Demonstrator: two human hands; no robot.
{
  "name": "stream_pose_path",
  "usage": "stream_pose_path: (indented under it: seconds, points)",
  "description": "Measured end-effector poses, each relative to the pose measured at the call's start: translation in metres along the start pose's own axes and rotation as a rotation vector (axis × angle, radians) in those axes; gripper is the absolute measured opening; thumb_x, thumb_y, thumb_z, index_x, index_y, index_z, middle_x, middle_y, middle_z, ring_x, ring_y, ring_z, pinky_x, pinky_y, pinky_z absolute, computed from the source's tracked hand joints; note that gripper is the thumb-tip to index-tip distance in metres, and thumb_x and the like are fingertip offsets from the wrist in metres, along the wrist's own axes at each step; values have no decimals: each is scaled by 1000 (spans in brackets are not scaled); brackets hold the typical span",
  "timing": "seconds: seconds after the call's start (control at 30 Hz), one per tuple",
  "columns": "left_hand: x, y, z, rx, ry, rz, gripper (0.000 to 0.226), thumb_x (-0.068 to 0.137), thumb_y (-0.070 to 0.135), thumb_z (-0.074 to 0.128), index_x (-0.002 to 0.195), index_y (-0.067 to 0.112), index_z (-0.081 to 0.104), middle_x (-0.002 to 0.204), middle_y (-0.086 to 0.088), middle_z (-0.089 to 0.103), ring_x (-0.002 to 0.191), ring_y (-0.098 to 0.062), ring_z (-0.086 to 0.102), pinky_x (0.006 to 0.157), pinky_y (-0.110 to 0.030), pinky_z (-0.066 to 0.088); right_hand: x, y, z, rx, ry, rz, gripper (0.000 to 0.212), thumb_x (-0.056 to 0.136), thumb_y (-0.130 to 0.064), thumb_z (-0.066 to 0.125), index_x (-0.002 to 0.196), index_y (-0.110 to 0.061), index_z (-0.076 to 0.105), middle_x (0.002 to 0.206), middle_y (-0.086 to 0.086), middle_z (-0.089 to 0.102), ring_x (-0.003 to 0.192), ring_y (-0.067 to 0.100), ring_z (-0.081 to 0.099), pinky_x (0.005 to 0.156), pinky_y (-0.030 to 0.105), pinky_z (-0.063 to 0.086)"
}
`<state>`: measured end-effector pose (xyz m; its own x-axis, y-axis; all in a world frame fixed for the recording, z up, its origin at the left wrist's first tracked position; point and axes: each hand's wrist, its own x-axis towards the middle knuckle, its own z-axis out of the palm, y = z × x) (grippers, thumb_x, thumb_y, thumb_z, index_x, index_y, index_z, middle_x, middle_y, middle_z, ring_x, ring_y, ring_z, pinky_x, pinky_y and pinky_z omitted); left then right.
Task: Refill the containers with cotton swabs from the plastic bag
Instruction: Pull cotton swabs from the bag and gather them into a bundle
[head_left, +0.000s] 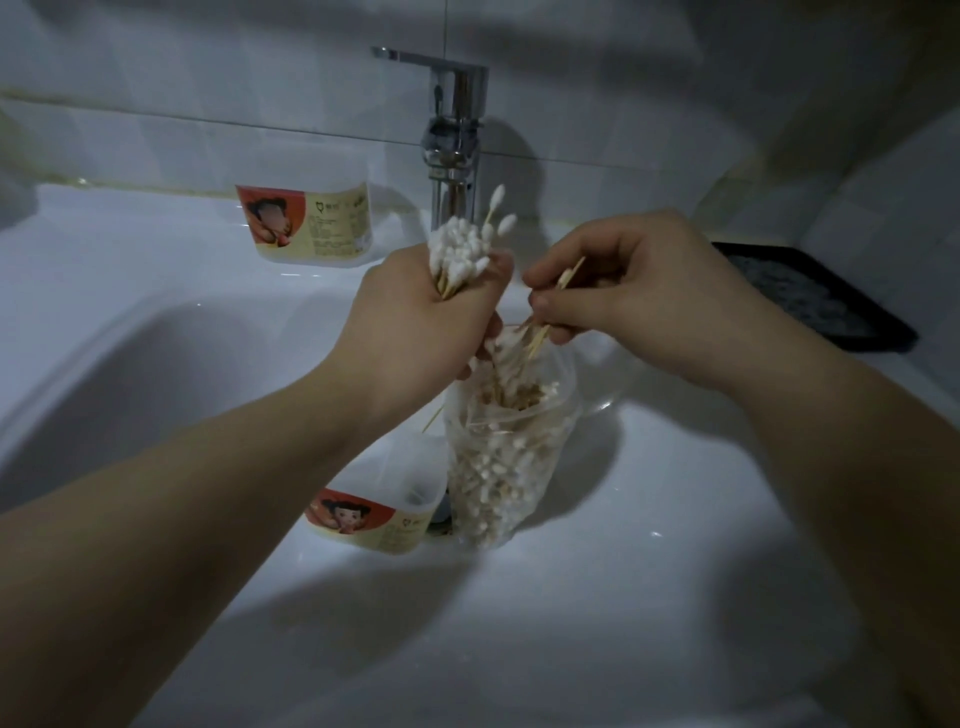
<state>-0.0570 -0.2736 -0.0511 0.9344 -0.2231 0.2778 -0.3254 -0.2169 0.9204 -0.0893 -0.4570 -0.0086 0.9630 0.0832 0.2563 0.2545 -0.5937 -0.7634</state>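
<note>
- Our forearms (182, 519) reach over the white sink basin (156, 364); both hands meet just above the plastic bag (498, 467), which stands in the basin directly under them and holds plenty of swabs
- Our left hand (421, 322) is fisted round a thick bundle of cotton swabs (462, 244), tips up; our right hand (623, 296), just beside it, pinches a few loose swabs (570, 273) between thumb and fingertips
- Below the left wrist, just beside the bag, sits the near container (384, 514), open-topped; we see no swabs in it; the far container (306, 223) stands beyond the left hand, near the faucet (457, 130); how full it is we cannot tell
- We judge the refill to be at an early stage: a handful is gathered but none is placed; the near container, and perhaps the far one, is left to fill
</note>
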Motion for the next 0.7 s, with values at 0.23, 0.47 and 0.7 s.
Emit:
stream_pose_path:
  seconds: [0.23, 0.47, 0.7]
  points:
    - [-1, 0, -1, 87, -35, 96, 31, 91, 48, 69, 78, 21, 64, 64, 7, 66, 60, -2, 63, 54, -19, 50, 4, 5, 0, 127, 68, 12, 18, 85, -4, 81, 94, -18, 75, 74, 6, 76, 65, 17, 74, 70, 22, 57]
    - [2, -7, 1, 264, -78, 86, 14, 86, 26, 74, 80, 19, 64, 71, 4, 68, 65, -7, 65, 62, -31, 56, 6, 5, -4, 270, 152, 18, 23, 85, 0, 78, 101, -15, 74, 80, 12, 74, 60, 16, 68, 65, 24, 57]
    - [7, -10, -1, 182, -52, 40, 13, 91, 20, 68, 85, 10, 64, 65, 2, 65, 54, -11, 65, 52, -24, 54, 8, 10, -8, 247, 207, 30, 20, 85, -1, 79, 98, -16, 75, 85, 17, 73, 61, 17, 69, 67, 23, 57]
